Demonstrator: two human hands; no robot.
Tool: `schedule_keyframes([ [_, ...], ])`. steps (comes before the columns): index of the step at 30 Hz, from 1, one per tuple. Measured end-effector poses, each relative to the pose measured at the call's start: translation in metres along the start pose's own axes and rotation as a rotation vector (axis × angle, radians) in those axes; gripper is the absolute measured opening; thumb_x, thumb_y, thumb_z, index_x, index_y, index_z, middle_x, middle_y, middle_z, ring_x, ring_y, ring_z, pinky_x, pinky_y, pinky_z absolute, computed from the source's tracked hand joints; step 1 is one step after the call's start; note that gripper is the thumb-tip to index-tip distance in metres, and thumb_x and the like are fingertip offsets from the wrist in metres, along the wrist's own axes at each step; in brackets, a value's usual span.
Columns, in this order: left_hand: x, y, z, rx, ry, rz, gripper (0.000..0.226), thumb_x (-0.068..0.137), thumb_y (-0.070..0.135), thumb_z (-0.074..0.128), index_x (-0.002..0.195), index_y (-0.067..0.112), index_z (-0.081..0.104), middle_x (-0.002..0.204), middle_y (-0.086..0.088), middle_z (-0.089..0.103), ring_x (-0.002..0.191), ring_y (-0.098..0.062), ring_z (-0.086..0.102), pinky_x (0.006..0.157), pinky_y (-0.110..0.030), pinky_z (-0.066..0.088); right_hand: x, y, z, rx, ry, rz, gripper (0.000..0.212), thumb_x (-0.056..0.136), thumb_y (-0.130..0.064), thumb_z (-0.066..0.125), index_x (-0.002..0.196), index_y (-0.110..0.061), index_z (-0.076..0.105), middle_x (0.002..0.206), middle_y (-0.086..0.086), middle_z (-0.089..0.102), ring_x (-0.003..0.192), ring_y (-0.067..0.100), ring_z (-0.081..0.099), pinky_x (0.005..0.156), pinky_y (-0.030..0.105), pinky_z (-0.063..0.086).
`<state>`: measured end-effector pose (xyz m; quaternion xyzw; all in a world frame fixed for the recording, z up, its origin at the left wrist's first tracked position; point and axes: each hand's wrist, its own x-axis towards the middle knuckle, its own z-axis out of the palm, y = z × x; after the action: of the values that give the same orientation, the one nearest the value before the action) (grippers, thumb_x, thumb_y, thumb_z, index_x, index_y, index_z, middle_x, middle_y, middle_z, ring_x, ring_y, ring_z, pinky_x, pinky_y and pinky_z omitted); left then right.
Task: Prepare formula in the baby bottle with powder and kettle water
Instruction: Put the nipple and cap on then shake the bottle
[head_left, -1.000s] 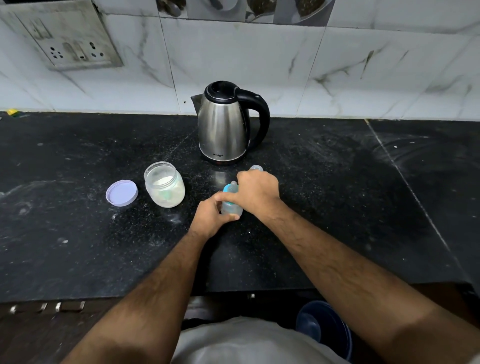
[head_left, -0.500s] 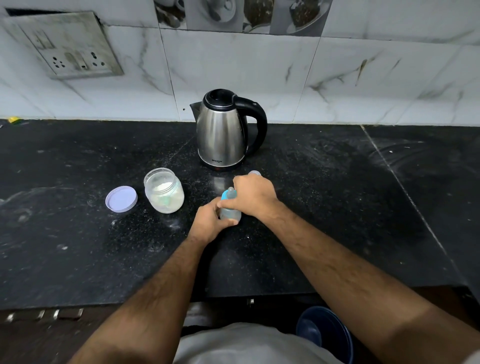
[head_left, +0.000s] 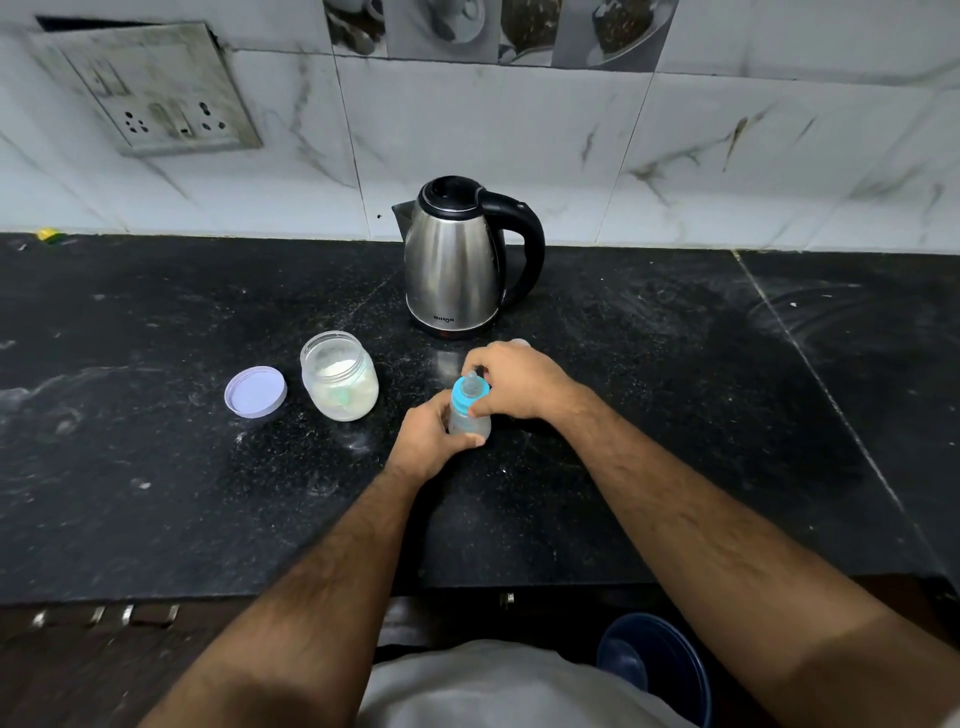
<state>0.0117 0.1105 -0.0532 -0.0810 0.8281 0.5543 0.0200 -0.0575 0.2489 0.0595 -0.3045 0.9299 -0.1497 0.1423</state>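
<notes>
A small clear baby bottle (head_left: 470, 422) with a blue collar and teat (head_left: 468, 392) stands on the black counter (head_left: 156, 467). My left hand (head_left: 426, 441) grips its body from the left. My right hand (head_left: 519, 382) holds the blue collar from the right. An open jar of white powder (head_left: 340, 376) stands to the left, its lilac lid (head_left: 255, 391) lying flat beside it. A steel kettle (head_left: 457, 260) with a black handle stands behind the bottle, lid closed.
A tiled wall with a switch and socket plate (head_left: 150, 88) rises behind the counter. A seam (head_left: 810, 364) runs through the counter on the right. Below the front edge sits a dark blue bucket (head_left: 654, 665).
My right hand has shifted on the bottle top, so the blue collar and teat now show more. The bottle stays in place; the view has tilted slightly upward.
</notes>
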Motion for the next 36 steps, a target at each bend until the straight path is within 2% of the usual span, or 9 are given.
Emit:
schedule_keyframes([
  [6,0.000,0.001,-0.001,0.027,0.005,0.017,0.059,0.066,0.012,0.087,0.120,0.019,0.064,0.102,0.009,0.072,0.092,0.002,0.065,0.081,-0.009,0.046,-0.009,-0.007,0.011,-0.173,0.079,0.157,0.067,0.067,-0.078,0.063,0.098,-0.020,0.052,0.081,-0.005,0.051,0.085,0.018,0.050,0.065,0.033,0.041],
  [11,0.002,-0.003,-0.001,0.003,-0.005,-0.017,0.065,0.063,0.014,0.090,0.122,0.017,0.063,0.109,0.007,0.072,0.102,-0.006,0.067,0.096,-0.029,0.051,0.002,0.011,0.000,-0.014,-0.134,-0.018,0.077,0.068,-0.044,0.081,0.136,-0.027,0.048,0.119,-0.003,0.061,0.105,0.016,0.055,0.088,0.035,0.049],
  [14,0.002,-0.002,0.000,-0.005,-0.009,-0.018,0.065,0.065,0.012,0.089,0.123,0.018,0.062,0.110,0.008,0.071,0.103,-0.004,0.066,0.096,-0.026,0.050,0.002,0.014,0.000,0.111,-0.158,-0.082,0.052,0.073,-0.025,0.080,0.122,-0.024,0.061,0.092,-0.017,0.060,0.082,0.002,0.053,0.078,0.027,0.043],
  [18,0.001,-0.001,0.000,0.003,-0.001,-0.018,0.060,0.066,0.012,0.088,0.120,0.020,0.063,0.103,0.010,0.071,0.096,0.001,0.066,0.088,-0.019,0.050,-0.006,0.008,0.014,0.068,0.041,0.036,0.043,0.072,-0.055,0.076,0.093,-0.025,0.054,0.077,-0.013,0.055,0.079,0.011,0.051,0.067,0.030,0.038],
  [23,0.000,0.002,-0.001,0.045,-0.003,-0.001,0.060,0.067,0.014,0.087,0.121,0.023,0.063,0.102,0.012,0.070,0.096,0.004,0.063,0.083,-0.012,0.046,-0.011,-0.007,0.027,-0.156,0.160,0.205,0.071,0.066,-0.080,0.062,0.103,-0.019,0.053,0.085,-0.004,0.054,0.081,0.018,0.046,0.068,0.033,0.040],
  [28,0.003,-0.005,-0.001,0.028,0.000,-0.031,0.062,0.062,0.016,0.090,0.119,0.020,0.064,0.102,0.005,0.073,0.098,-0.008,0.067,0.093,-0.031,0.052,0.000,0.011,0.005,-0.011,-0.103,-0.031,0.079,0.068,-0.053,0.079,0.136,-0.027,0.047,0.118,-0.003,0.063,0.105,0.016,0.056,0.081,0.034,0.046],
  [30,0.003,-0.005,-0.001,0.020,-0.001,-0.032,0.064,0.062,0.017,0.090,0.119,0.021,0.063,0.106,0.006,0.073,0.101,-0.008,0.067,0.097,-0.034,0.052,0.004,0.017,0.003,0.097,-0.175,-0.099,0.061,0.072,-0.035,0.080,0.128,-0.025,0.057,0.115,-0.006,0.066,0.094,0.008,0.058,0.084,0.030,0.047],
  [33,0.004,-0.006,0.001,0.022,0.007,-0.030,0.064,0.062,0.017,0.090,0.120,0.020,0.064,0.105,0.006,0.073,0.099,-0.008,0.068,0.095,-0.036,0.053,0.001,0.016,0.008,0.094,-0.061,-0.057,0.038,0.073,-0.040,0.079,0.102,-0.024,0.062,0.090,-0.011,0.065,0.078,0.007,0.053,0.071,0.029,0.041],
  [36,0.003,-0.005,0.000,0.039,0.012,-0.019,0.060,0.064,0.018,0.088,0.118,0.022,0.064,0.100,0.008,0.073,0.095,-0.006,0.068,0.092,-0.034,0.054,-0.009,0.002,0.022,-0.040,0.093,0.091,0.044,0.075,-0.057,0.069,0.098,-0.023,0.053,0.082,-0.009,0.056,0.078,0.014,0.050,0.064,0.031,0.037],
])
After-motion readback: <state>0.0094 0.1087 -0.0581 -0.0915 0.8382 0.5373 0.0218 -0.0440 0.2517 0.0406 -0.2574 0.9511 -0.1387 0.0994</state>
